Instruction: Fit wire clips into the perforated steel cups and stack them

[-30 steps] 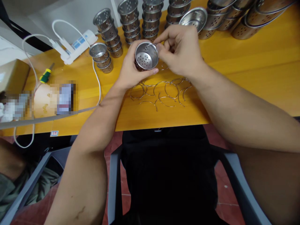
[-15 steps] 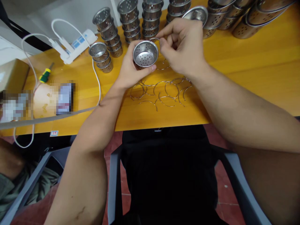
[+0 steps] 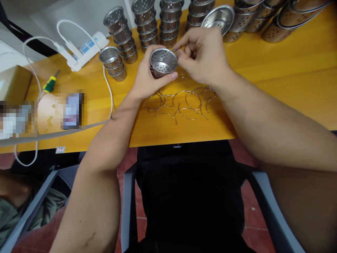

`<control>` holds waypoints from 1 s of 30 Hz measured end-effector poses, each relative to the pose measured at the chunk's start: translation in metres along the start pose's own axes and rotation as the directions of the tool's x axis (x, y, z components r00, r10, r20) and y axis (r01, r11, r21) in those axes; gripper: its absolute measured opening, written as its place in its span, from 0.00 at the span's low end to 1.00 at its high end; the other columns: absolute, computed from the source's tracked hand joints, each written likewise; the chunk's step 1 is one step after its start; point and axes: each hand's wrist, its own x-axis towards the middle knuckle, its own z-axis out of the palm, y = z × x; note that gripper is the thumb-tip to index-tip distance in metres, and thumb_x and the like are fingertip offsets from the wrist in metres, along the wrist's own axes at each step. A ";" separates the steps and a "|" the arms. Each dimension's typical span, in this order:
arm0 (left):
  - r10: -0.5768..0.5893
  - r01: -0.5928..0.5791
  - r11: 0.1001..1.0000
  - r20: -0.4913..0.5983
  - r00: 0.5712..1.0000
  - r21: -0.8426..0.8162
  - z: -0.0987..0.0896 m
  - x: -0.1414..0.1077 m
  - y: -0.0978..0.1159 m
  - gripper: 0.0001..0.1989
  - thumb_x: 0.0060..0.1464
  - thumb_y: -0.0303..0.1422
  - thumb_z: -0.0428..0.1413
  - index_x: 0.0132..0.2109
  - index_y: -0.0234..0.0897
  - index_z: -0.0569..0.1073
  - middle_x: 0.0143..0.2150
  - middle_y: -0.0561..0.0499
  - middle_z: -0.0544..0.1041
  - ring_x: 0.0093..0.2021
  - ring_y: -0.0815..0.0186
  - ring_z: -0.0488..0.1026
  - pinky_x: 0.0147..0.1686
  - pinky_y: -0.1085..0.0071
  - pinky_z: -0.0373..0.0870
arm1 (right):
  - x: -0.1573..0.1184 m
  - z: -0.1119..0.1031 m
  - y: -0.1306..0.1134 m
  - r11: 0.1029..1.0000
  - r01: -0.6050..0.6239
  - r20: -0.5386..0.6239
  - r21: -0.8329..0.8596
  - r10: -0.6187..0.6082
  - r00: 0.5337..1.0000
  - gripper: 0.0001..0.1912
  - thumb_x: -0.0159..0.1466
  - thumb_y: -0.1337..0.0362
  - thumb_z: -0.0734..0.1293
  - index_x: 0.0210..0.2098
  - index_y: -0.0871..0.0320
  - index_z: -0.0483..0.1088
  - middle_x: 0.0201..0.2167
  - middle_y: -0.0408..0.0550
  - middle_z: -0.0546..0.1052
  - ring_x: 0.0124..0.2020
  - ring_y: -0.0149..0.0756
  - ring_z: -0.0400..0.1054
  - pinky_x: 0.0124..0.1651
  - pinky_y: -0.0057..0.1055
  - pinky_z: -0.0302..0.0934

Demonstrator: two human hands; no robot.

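Note:
My left hand (image 3: 149, 75) is wrapped round a small perforated metal cup (image 3: 163, 63), its open mouth tilted up toward me. At the cup's right rim, my right hand (image 3: 202, 54) pinches a thin wire (image 3: 172, 50), which reaches over the rim; most of it is hidden by the fingers. Several curved wire pieces (image 3: 186, 100) lie on the yellow table (image 3: 147, 135) below the hands. Behind my right hand a wider metal cup (image 3: 219, 19) leans with its mouth toward me.
Stacks of perforated cups (image 3: 170, 24) line the table's back. To the left are a short cup stack (image 3: 111, 59), a white power strip (image 3: 89, 49) with cables, a green-yellow screwdriver (image 3: 51, 82), a blurred phone (image 3: 72, 110) and a box (image 3: 15, 82). A person's leg shows at lower left.
The cup in my left hand has tilted, showing more of its inner far wall. My right hand has moved slightly down and left, bringing the wire over the cup's rim.

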 end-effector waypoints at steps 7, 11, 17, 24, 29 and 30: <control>0.091 -0.091 0.995 -0.001 0.996 -0.042 0.002 -0.001 -0.009 0.40 0.55 0.67 0.81 0.68 0.70 0.76 0.63 0.52 0.87 0.62 0.42 0.86 0.62 0.38 0.86 | 0.002 0.000 0.005 0.998 0.043 -0.001 0.036 -0.043 0.999 0.04 0.65 0.58 0.80 0.39 0.46 0.84 0.24 0.40 0.70 0.22 0.38 0.54 0.30 0.41 0.51; 0.121 -0.121 0.993 0.012 0.993 -0.016 -0.002 -0.002 -0.016 0.44 0.58 0.70 0.78 0.72 0.68 0.71 0.67 0.52 0.85 0.67 0.44 0.82 0.64 0.38 0.82 | 0.003 0.003 0.008 0.998 0.055 -0.054 0.037 -0.053 0.997 0.04 0.66 0.56 0.80 0.38 0.44 0.83 0.23 0.41 0.71 0.22 0.39 0.54 0.30 0.42 0.51; 0.130 -0.137 0.988 -0.098 0.987 -0.065 -0.002 0.000 -0.006 0.41 0.60 0.73 0.76 0.68 0.64 0.73 0.63 0.56 0.82 0.60 0.57 0.77 0.67 0.44 0.83 | 0.001 0.004 0.007 0.994 0.056 -0.010 0.090 -0.055 0.998 0.04 0.64 0.58 0.79 0.39 0.45 0.84 0.23 0.40 0.70 0.21 0.39 0.54 0.28 0.41 0.51; 0.219 -0.219 0.969 -0.016 0.976 -0.112 0.014 -0.001 -0.041 0.49 0.49 0.70 0.72 0.75 0.71 0.72 0.67 0.46 0.82 0.65 0.37 0.83 0.68 0.28 0.83 | 0.002 0.000 0.007 0.999 0.038 -0.017 0.028 -0.038 0.999 0.05 0.63 0.59 0.79 0.40 0.44 0.85 0.24 0.40 0.70 0.22 0.39 0.55 0.29 0.42 0.51; 0.209 -0.209 0.978 -0.009 0.978 0.004 0.002 -0.001 -0.030 0.41 0.49 0.53 0.77 0.70 0.73 0.78 0.63 0.48 0.84 0.63 0.35 0.82 0.66 0.27 0.82 | 0.001 0.000 0.007 0.999 0.036 -0.003 0.040 -0.036 0.999 0.05 0.65 0.62 0.80 0.40 0.44 0.85 0.24 0.41 0.71 0.22 0.39 0.55 0.29 0.42 0.53; 0.197 -0.197 0.980 -0.008 0.980 0.017 -0.001 -0.001 -0.026 0.39 0.51 0.50 0.78 0.69 0.74 0.78 0.62 0.48 0.84 0.63 0.36 0.82 0.65 0.27 0.82 | 0.001 0.000 0.007 0.998 0.045 -0.010 0.043 -0.045 0.999 0.06 0.65 0.63 0.81 0.40 0.44 0.85 0.24 0.40 0.71 0.22 0.39 0.55 0.29 0.42 0.53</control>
